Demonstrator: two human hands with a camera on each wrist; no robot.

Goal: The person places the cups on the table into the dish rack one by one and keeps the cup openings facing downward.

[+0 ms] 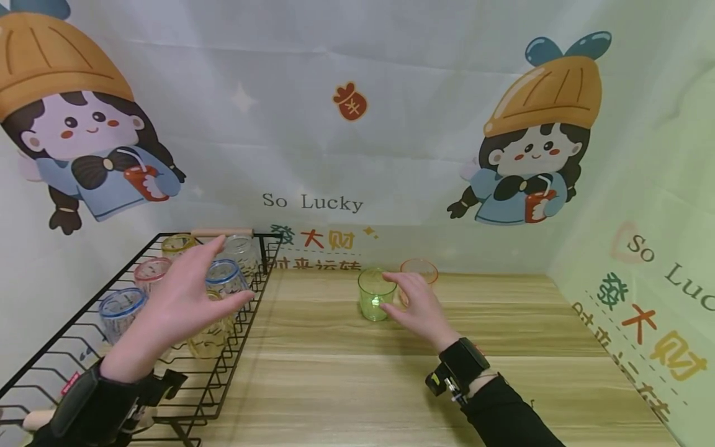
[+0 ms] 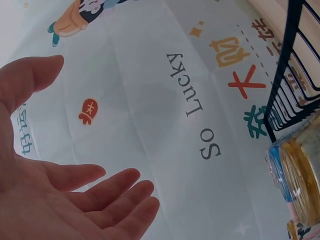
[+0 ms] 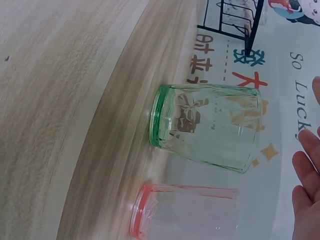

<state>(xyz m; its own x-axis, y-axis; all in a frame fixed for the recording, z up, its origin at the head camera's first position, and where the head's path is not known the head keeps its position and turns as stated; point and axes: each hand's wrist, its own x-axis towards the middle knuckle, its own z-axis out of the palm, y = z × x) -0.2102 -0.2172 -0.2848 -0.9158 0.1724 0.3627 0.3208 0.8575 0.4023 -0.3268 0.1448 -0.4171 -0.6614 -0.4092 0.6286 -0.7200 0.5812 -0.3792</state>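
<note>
The right hand (image 1: 421,307), thumb and fingers spread wide, is near a transparent green cup (image 1: 370,307), just below the frame's centre; a transparent red cup (image 3: 195,212) stands beside it. The left hand (image 1: 181,292), also spread, is over a black wire rack (image 1: 78,317) at lower left.

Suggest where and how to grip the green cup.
Likely best: the right hand coming from the near right, gripping the side wall of the green cup around mid-height. It stands upright with no visible handle; the reddish cup sits beyond it, rightward.
</note>
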